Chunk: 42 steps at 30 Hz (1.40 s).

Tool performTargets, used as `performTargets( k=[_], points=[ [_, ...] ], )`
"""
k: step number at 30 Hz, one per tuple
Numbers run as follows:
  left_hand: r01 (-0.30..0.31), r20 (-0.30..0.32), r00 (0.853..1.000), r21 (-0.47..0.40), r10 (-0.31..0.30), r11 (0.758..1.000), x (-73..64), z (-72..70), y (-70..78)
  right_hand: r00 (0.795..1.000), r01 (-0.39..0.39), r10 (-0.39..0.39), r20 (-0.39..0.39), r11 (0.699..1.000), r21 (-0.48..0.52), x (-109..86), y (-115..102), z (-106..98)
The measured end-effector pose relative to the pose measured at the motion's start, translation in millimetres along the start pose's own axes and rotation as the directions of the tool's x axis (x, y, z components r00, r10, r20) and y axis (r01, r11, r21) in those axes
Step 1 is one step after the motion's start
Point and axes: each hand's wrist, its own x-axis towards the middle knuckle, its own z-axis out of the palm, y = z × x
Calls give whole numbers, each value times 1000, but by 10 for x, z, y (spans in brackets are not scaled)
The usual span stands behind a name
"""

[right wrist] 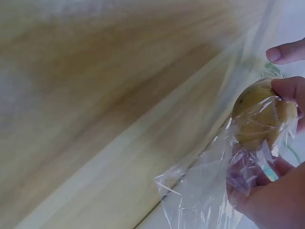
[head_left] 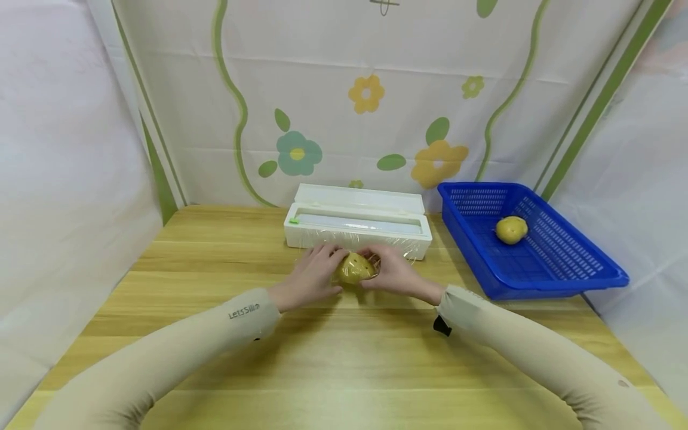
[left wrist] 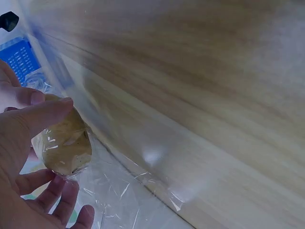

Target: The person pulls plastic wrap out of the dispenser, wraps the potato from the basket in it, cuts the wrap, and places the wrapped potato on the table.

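Left hand (head_left: 313, 273) grasped the potato (head_left: 355, 269), right hand (head_left: 396, 273) gripped it plus bunched clear film (right wrist: 207, 188) — potato sat between the 2 hands, just in front of the white box (head_left: 357, 237). My read: step wanted film pulled taut, wrinkles pressed flat, loose edges (1 flap spread well past the potato) folded under — gently.

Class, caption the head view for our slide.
Left hand and right hand hold a film-covered potato before an open white box, another potato in a blue basket.
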Motion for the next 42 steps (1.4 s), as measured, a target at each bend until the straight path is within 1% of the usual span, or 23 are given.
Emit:
performTargets(
  k=[3,6,9,14,18,21,23,25,28,31,33,35,36,37,40,42],
  points=[
    [7,8,1000,-17,-6,1000,62,29,-10,999,-42,42,14,998,40,14,1,-11],
    [25,23,999,-42,-24,999,116,51,-23,997,-79,78,24,995,55,31,-2,-17],
    [45,25,999,-44,-44,998,159,72,-38,993,-112,110,33,991,69,46,-6,-15],
    [57,20,998,-10,-57,998,209,114,-56,990,-138,137,15,988,67,59,0,-6],
    [50,32,998,34,-51,998,231,130,-56,992,-128,128,7,990,57,47,37,-9],
    [39,36,998,81,-42,996,239,138,-66,997,-77,76,31,997,7,23,65,-28],
    [32,42,998,102,-36,994,244,145,-78,999,-14,17,44,998,-66,-3,76,-49],
    [26,44,999,104,-31,994,253,149,-91,998,48,-42,43,987,-155,-31,84,-71],
    [26,56,998,84,-31,996,267,147,-113,994,111,-112,14,950,-292,-59,90,-94],
    [48,72,996,71,-53,996,280,142,-143,986,147,-167,-15,906,-398,-52,84,-98],
    [64,85,994,74,-70,995,285,138,-168,979,169,-201,-26,879,-446,-32,69,-92],
    [67,87,994,66,-73,996,292,135,-191,975,179,-220,-37,868,-464,-5,57,-80],
    [63,83,994,55,-68,996,297,135,-200,975,173,-218,-44,868,-465,9,56,-73],
    [57,76,995,38,-60,998,302,136,-208,976,161,-209,-54,875,-457,21,57,-66],
    [43,44,998,-38,-41,998,315,150,-227,984,108,-157,-90,908,-405,42,82,-52],
    [48,21,999,-103,-46,994,317,162,-234,986,82,-128,-108,931,-355,43,105,-55]
  ],
)
